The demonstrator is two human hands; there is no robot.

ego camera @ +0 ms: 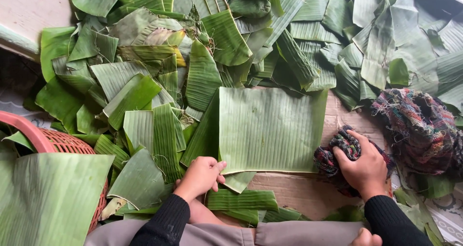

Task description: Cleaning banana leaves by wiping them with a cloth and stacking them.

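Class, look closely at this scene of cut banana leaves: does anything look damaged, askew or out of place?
Yes. The multicoloured woven cloth at the right is badly frayed, with loose threads hanging from its edges. Among the green leaf pieces, one yellowed banana leaf strip near the top left looks discoloured.

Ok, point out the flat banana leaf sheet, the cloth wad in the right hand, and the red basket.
flat banana leaf sheet (272,130), head view, middle of its face.
cloth wad (330,159), head view, exposed left part.
red basket (29,130), head view, rim.

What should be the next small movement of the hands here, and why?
Probably sweep the cloth leftward across the flat leaf. The right hand grips it at the leaf's right edge, and the left hand pins the near-left corner.
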